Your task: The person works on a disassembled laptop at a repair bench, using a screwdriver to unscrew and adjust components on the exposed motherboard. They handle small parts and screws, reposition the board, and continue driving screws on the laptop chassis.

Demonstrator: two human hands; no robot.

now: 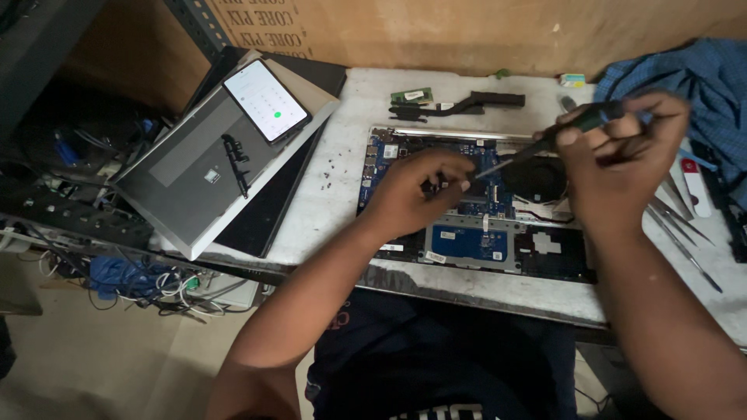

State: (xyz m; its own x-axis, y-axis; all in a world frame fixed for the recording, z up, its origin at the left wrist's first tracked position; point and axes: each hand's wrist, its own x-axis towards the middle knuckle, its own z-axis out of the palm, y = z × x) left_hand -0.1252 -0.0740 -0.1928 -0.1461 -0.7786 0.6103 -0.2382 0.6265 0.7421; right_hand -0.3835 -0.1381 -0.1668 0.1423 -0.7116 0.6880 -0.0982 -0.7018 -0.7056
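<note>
So the bench (342, 194) is a scuffed white slab. An opened laptop base with a blue circuit board (475, 210) sits mid-bench near the front edge. Behind it, by the back edge, there's a black heat pipe (467, 103) and a small green card (412, 96). Tiny black screws (331, 173) are scattered left of the base. Metal tweezers (681, 233) lie toward the right edge, and grey laptop covers (194, 179) overhang the left edge.

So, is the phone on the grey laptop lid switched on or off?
On. The phone screen glows white, showing a keypad with a green button, as it lies on the grey laptop lid.
</note>
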